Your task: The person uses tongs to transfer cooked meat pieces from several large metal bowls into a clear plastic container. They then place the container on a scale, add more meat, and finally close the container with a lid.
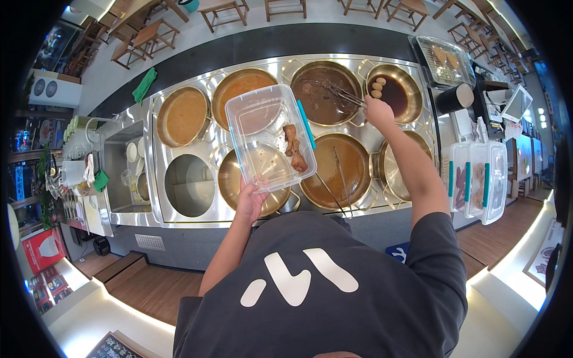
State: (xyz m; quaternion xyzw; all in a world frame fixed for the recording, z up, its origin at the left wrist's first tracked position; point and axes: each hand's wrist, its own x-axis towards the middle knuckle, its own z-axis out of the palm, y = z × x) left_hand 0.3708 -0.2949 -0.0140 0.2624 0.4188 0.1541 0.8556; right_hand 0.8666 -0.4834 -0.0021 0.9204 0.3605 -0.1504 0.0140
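My left hand point(251, 199) grips the near edge of a clear plastic container point(257, 116) with teal clips, held tilted above the pots. Two browned chicken drumsticks point(294, 150) lie along its right side. My right hand point(378, 112) is closed around metal tongs point(351, 95), whose tips reach into a brass-coloured pot of dark brown sauce point(329, 112). Dark pieces sit at the tips; whether the tongs pinch any of them I cannot tell. Just right of that hand stands a pan of dark liquid point(399, 98) with several brown eggs point(378, 85).
Pots of orange-brown sauce point(186, 116) stand at the left, with a round opening point(190, 185) in the steel counter in front. A second pair of tongs point(341, 179) rests in the near sauce pot point(318, 154). Lidded food containers point(494, 179) stand right; a sink point(127, 197) lies left.
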